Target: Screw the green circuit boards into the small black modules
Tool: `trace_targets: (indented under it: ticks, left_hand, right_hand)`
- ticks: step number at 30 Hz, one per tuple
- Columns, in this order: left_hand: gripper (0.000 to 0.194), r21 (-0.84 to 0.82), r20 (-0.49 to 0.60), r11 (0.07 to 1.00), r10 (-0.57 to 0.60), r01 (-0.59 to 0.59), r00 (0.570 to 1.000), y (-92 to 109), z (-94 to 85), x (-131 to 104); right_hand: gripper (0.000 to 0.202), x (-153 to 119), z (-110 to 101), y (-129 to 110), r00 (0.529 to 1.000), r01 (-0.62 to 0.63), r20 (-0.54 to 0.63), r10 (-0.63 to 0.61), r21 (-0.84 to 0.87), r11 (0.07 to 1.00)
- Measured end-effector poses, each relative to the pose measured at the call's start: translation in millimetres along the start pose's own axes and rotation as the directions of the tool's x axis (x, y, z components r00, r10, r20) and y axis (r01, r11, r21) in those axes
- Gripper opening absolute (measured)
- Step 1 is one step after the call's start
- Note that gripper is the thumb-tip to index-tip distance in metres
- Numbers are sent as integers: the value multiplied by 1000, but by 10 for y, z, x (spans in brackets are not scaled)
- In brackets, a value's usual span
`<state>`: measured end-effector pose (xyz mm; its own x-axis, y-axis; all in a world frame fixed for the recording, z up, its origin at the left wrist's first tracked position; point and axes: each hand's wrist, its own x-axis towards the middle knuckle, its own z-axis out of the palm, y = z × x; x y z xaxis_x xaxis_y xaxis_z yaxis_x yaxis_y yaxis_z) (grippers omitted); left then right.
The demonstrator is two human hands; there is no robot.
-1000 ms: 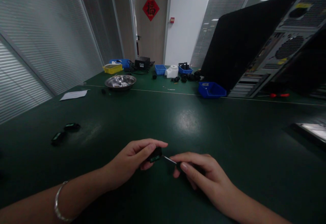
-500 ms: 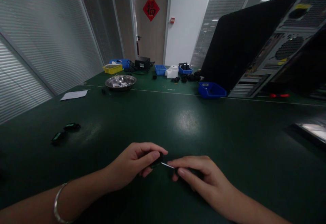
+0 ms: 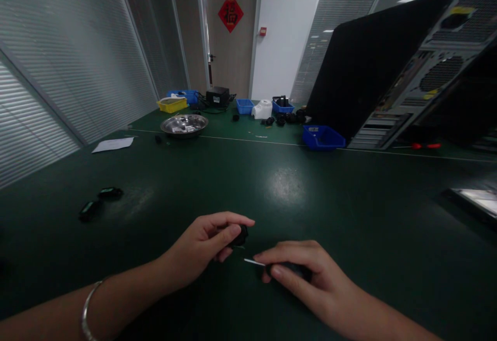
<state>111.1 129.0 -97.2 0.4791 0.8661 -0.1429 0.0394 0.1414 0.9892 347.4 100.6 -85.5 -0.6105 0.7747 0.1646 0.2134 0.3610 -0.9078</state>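
Note:
Near the front middle of the green table, my left hand point(image 3: 212, 240) pinches a small black part point(image 3: 241, 235) between thumb and fingers. A thin sliver shows just under that part; what it is cannot be made out. To the right, my right hand point(image 3: 305, 268) is closed round the dark handle of a screwdriver point(image 3: 254, 262). Its thin metal shaft points left, and the tip stands apart from the black part, a little below it. Two small black devices point(image 3: 111, 192) with greenish faces lie on the table at the left.
A metal bowl point(image 3: 184, 125), a paper sheet point(image 3: 113, 145) and a yellow bin point(image 3: 172, 105) stand at the back left. A blue bin point(image 3: 323, 137) sits beside a large black computer case point(image 3: 365, 61). A flat, bright-topped object point(image 3: 479, 199) lies at the right edge.
The screwdriver tip has come away from the black part, and my right hand is slightly lower. My left hand has risen a little and tilted the part.

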Motion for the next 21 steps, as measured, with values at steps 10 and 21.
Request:
trace_targets:
  ticks: [10, 21]
  left_hand:
    - [35, -23, 59, 1000, -20, 21, 998, 14, -19, 4]
    - [34, -59, 40, 998, -7, 10, 999, -7, 8, 5]
  right_hand:
    - [26, -10, 35, 60, 992, -26, -128, 17, -64, 998]
    - [26, -22, 27, -36, 1000, 0, 12, 2, -103, 995]
